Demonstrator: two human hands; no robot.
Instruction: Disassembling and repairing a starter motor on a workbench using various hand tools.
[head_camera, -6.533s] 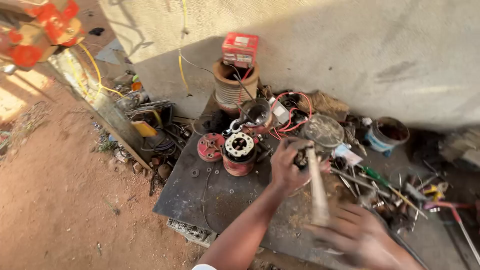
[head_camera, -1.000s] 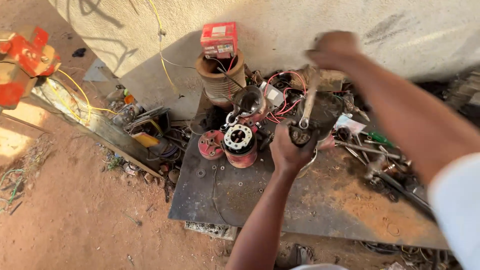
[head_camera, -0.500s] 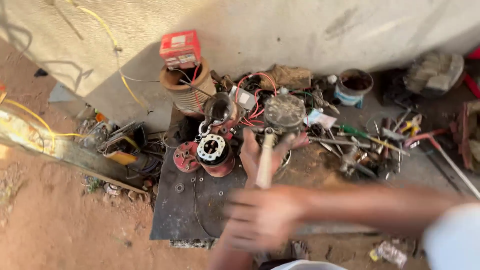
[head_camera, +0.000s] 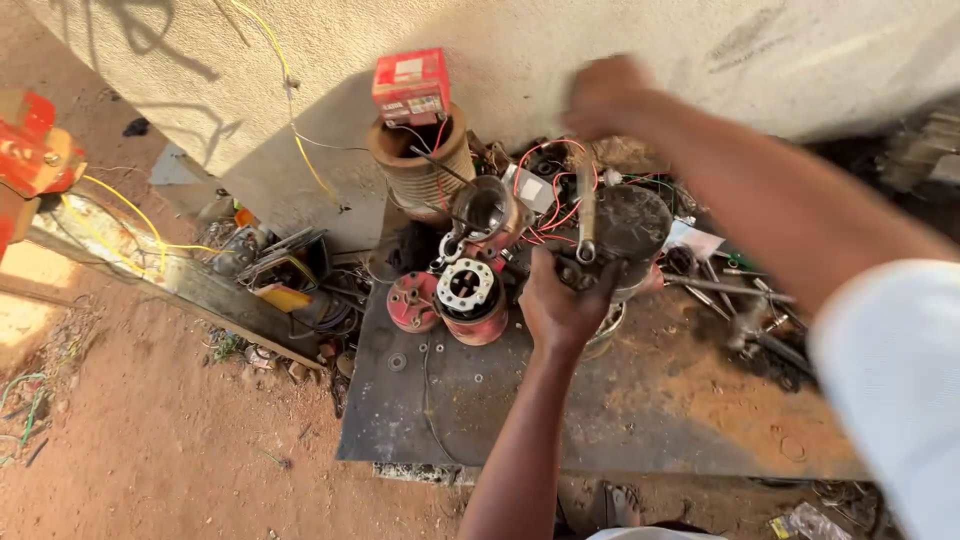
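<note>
Two bare hands work over a dark metal table (head_camera: 470, 400) standing on red dirt against a pale wall, all seen from the head camera. The left hand (head_camera: 562, 300) reaches up from the bottom of the view, its fingers curled tight around a small dark metal part (head_camera: 580, 268) near the table's middle. Rising from that part is the grey metal rod (head_camera: 586, 215), roughly upright. The right hand (head_camera: 606, 95) comes in from the right on a long bare arm, blurred, fingers closed at the top of the rod; whether they actually pinch it I cannot tell. Just left of the left hand sit a red round motor housing (head_camera: 470, 292) with a white ring and a red disc (head_camera: 413, 302). Behind them a ribbed brown cylinder (head_camera: 420, 170) carries a red box (head_camera: 411, 85). Red wires (head_camera: 545, 190) tangle beside a round dusty grey cover (head_camera: 630, 225).
</note>
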